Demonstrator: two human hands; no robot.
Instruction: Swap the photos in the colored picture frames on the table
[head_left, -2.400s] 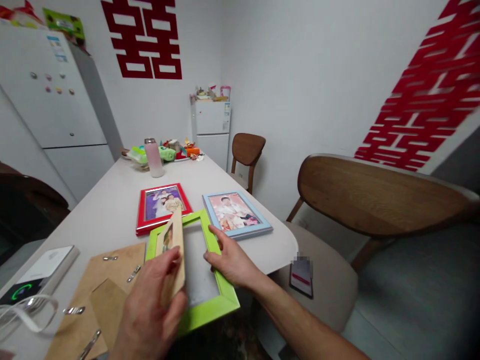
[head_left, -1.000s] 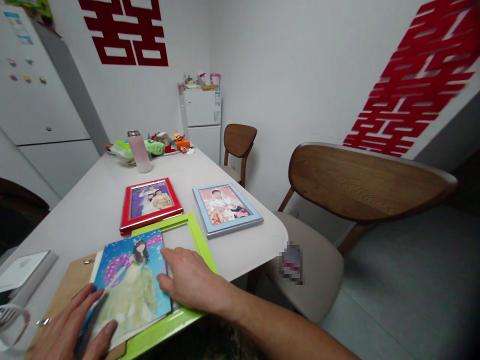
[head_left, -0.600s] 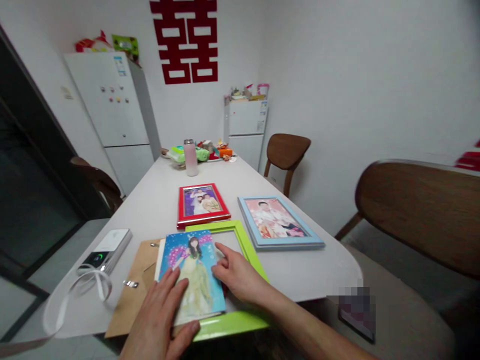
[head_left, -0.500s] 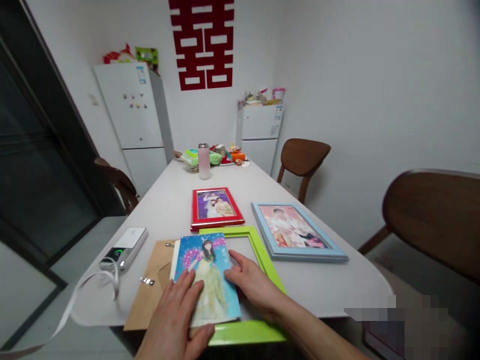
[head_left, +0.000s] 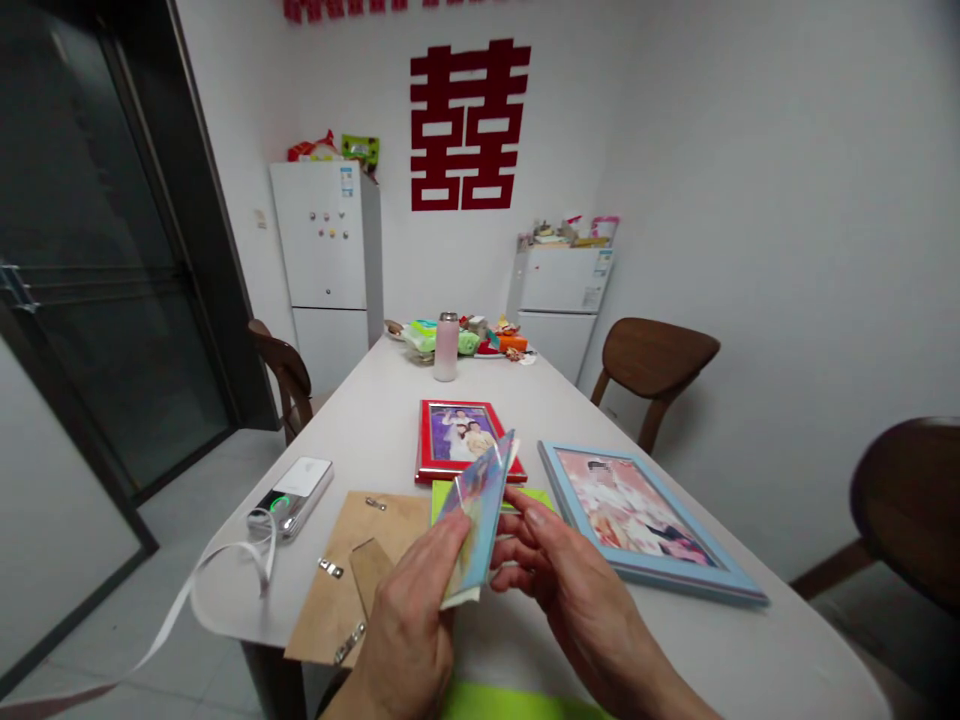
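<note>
Both my hands hold a colourful photo print (head_left: pixel 478 512) lifted on edge above the green picture frame (head_left: pixel 525 700). My left hand (head_left: pixel 411 620) grips its lower left side with fingers closed. My right hand (head_left: pixel 570 590) pinches its right edge with thumb and fingertips. The green frame lies flat under my hands, mostly hidden. The brown backing board (head_left: pixel 346 560) with metal clips lies on the white table (head_left: pixel 375 430) to the left of my left hand.
A red framed photo (head_left: pixel 465 438) and a light-blue framed photo (head_left: pixel 637 520) lie just beyond my hands. A white device with a green light (head_left: pixel 294 490) and a white strap (head_left: pixel 225 590) sit left. A bottle (head_left: pixel 447 347) and snacks stand far; wooden chairs (head_left: pixel 652 365) flank the table.
The photo print was lying flat on the green frame under both hands; now both hands have lifted it and tilted it on edge. The view has swung left.
</note>
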